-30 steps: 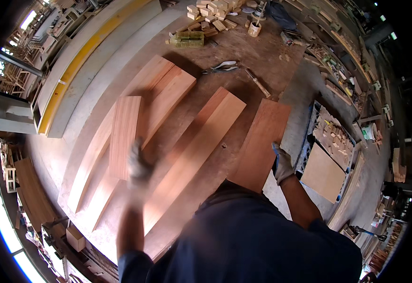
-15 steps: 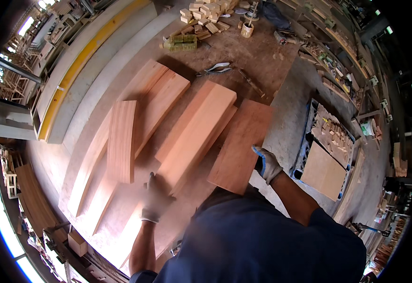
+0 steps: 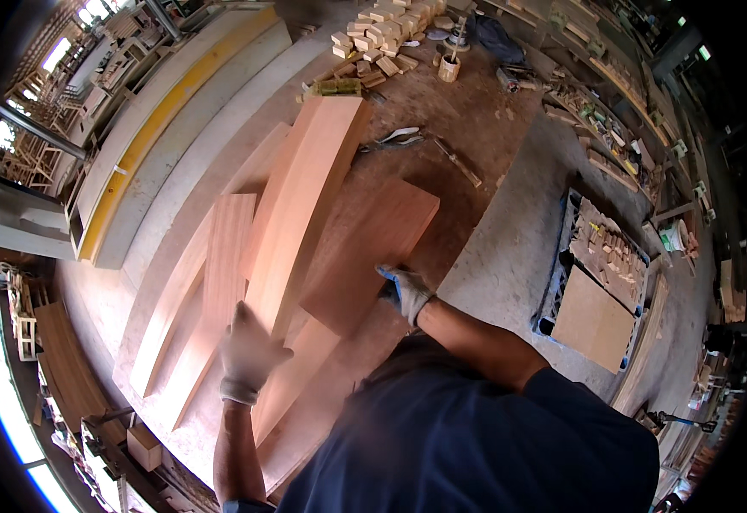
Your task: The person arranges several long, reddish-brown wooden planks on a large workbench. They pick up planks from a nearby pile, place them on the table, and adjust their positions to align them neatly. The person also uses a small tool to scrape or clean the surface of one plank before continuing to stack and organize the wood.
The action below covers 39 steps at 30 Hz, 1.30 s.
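My gloved left hand [image 3: 249, 355] is at the near end of a long, thick wooden beam [image 3: 305, 188], fingers along its left side and thumb out to the right; the glove is slightly blurred. My right hand [image 3: 405, 295], in a grey and blue glove, grips the right edge of a flat reddish-brown board [image 3: 373, 248], its fingers partly hidden. The board is tilted over a paler plank [image 3: 301, 368] lying below it. Left of the beam, a shorter striped board [image 3: 228, 248] rests across long curved planks [image 3: 168, 316].
Pliers [image 3: 395, 137] and a chisel-like tool [image 3: 459, 162] lie beyond the boards. Small wood blocks [image 3: 382, 34] are heaped at the far side, near a brush in a pot [image 3: 449, 67]. On the right, a blue-edged pallet [image 3: 596, 316] carries sheets and small wood pieces.
The beam has shifted left and away, over the planks there, with my left hand at its near end. My right hand has carried the reddish-brown board leftward, uncovering floor on the right.
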### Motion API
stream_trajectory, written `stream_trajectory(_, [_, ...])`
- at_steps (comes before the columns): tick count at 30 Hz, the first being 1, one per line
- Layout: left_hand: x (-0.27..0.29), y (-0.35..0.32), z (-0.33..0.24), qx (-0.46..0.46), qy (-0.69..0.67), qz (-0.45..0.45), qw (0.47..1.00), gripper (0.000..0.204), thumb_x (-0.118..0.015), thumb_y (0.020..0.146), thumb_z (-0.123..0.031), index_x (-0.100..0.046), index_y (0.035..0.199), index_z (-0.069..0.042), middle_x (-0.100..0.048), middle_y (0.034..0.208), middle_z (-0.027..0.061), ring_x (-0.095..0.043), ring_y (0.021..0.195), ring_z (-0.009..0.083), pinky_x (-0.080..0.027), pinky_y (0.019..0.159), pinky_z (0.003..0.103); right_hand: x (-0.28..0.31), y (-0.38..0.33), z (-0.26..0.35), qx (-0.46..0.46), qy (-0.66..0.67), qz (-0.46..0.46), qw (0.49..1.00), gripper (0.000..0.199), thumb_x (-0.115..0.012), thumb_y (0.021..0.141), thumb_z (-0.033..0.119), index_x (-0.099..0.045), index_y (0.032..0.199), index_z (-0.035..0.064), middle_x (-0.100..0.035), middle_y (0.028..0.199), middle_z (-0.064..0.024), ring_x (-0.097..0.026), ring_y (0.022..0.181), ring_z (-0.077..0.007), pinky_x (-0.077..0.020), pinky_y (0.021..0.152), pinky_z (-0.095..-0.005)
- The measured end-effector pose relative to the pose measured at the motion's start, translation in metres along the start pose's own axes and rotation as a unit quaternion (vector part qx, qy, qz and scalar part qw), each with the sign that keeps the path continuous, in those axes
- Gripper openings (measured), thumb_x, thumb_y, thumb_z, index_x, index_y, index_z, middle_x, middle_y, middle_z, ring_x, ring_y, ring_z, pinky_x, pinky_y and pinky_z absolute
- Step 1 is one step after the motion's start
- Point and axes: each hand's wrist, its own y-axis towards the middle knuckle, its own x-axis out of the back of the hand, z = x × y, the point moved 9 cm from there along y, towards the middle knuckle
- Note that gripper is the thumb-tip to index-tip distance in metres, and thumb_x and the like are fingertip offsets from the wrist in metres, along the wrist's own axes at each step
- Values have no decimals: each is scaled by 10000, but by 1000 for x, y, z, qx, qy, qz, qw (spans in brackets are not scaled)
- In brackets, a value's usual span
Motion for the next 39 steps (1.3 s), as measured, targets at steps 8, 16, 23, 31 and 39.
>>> stream_trajectory(8, [-5, -11, -21, -85, 23, -35, 996, 880, -939, 580, -307, -498, 1257, 41, -636, 1127, 206, -676, 943, 408, -579, 758, 524, -3, -3, 10, 18, -124, -29, 992, 440, -804, 993, 388, -729, 1254, 41, -749, 1148, -115, -744, 932, -212, -642, 739, -350])
stream_trajectory(16, [-53, -23, 6, -99, 38, -2, 994, 1380, -1062, 508, -365, -375, 1630, 50, -611, 1429, 282, -615, 1281, 472, -518, 1115, 517, 34, -49, 25, -44, -372, -10, 927, 205, -731, 1057, 274, -724, 1058, 69, -736, 816, -75, -716, 682, -191, -628, 661, -351])
stream_trajectory(23, [-65, -34, -25, -47, 27, 20, 998, 1304, -1009, 602, -346, -329, 1654, 18, -571, 1448, 297, -580, 1268, 482, -507, 1083, 543, 35, -52, 85, 166, -580, -68, 795, 268, -745, 1025, 290, -742, 1063, 25, -767, 842, -77, -754, 796, -166, -611, 749, -344])
stream_trajectory(31, [-103, -39, -19, -14, 44, 32, 998, 1249, -988, 650, -284, -316, 1679, -64, -612, 1399, 249, -579, 1222, 463, -473, 1068, 573, 16, -61, 222, 466, -533, -218, 672, 512, -816, 960, 316, -633, 1342, 28, -737, 1178, -203, -727, 1072, -306, -579, 954, -437])
stream_trajectory(39, [-112, -39, -9, 5, 50, 36, 998, 1322, -1023, 634, -334, -283, 1704, -101, -581, 1458, 229, -562, 1289, 441, -444, 1104, 566, -9, 15, 258, 363, -645, -135, 659, 875, -811, 899, 483, -489, 1567, 19, -622, 1478, -307, -588, 1397, -444, -468, 1174, -496])
